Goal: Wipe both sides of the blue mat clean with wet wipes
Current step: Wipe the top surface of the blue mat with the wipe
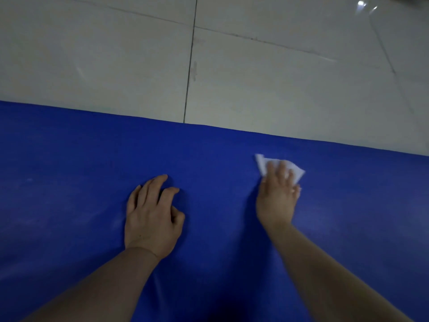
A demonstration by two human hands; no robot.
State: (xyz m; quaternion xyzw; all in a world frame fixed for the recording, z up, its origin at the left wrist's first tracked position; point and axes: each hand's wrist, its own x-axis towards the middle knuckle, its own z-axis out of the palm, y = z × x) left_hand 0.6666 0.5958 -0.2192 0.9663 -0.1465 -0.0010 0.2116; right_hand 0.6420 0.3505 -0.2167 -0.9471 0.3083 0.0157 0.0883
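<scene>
Blue mat (92,182) flat, faintly smudged; right hand (276,201) fingers straight, pressing wet wipe (294,169); left hand (151,219) loosely curled, empty.

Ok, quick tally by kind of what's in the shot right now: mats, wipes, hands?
Blue mat: 1
White wet wipe: 1, under the right hand's fingers
Hands: 2, left hand resting on the mat, right hand pressing the wipe
Total: 4
</scene>
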